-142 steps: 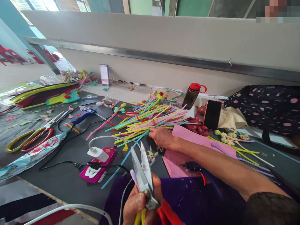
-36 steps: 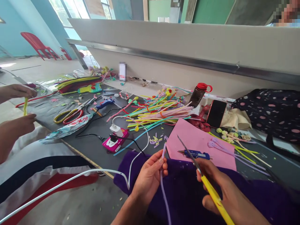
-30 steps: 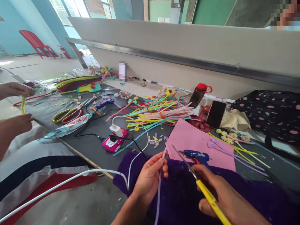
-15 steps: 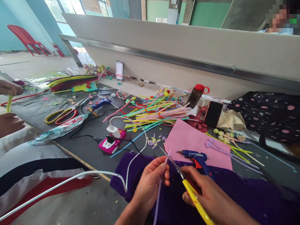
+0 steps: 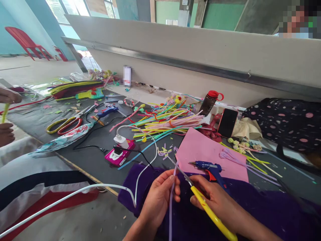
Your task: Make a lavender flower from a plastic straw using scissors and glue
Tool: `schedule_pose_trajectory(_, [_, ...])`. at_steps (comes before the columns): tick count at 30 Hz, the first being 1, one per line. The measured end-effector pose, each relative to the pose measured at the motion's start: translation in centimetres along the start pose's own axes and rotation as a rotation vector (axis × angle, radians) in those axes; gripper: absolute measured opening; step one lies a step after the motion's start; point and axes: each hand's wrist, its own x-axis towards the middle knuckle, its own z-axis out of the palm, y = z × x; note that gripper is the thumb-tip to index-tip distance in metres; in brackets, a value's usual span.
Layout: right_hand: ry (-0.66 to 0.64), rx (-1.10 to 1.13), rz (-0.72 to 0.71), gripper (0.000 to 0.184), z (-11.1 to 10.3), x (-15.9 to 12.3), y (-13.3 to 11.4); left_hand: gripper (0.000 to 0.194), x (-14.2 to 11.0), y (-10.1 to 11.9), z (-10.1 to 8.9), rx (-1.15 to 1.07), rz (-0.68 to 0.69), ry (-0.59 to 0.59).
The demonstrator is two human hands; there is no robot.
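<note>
My left hand pinches a thin lilac pipe cleaner, whose tip sticks up past the fingers and whose length hangs down below. In my right hand are scissors with yellow handles; their blades lie against the pipe cleaner just above my left fingertips. Short lilac and yellow cut pieces lie on the table beyond the blades. A blue glue gun rests on a pink sheet near my right hand. Purple cloth lies under both hands.
Bundled pipe cleaners spread across the dark table. A pink power strip with plugs and cables sits left, near another pair of scissors. A bottle and a phone stand behind. At far left, a co-worker's hands hold a yellow-green strip.
My right hand and the scissors have shifted slightly left, along with the lilac pipe cleaner. The co-worker's hands have moved a little left.
</note>
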Motion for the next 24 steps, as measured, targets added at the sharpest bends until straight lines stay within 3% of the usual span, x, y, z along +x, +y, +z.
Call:
schedule_pose_trajectory(4, [-0.057, 0.18, 0.007, 0.03, 0.2, 0.6, 0.9, 0.025, -1.0, -0.4, -0.5, 0.117, -0.118, -0.027])
schedule_pose_trajectory(10, [-0.126, 0.378, 0.143, 0.027, 0.6, 0.7, 1.6, 0.027, -1.8, -0.6, -1.1, 0.236, -0.194, -0.027])
schedule_pose_trajectory(18, [-0.18, 0.548, 0.232, 0.036, 0.7, 1.2, 2.9, 0.025, -1.5, -0.7, -1.4, 0.214, -0.208, -0.047])
schedule_pose_trajectory(24, [-0.22, 0.601, 0.343, 0.033, 0.5, 1.8, 2.3, 0.025, -0.8, -0.5, -1.2, 0.236, -0.231, -0.048])
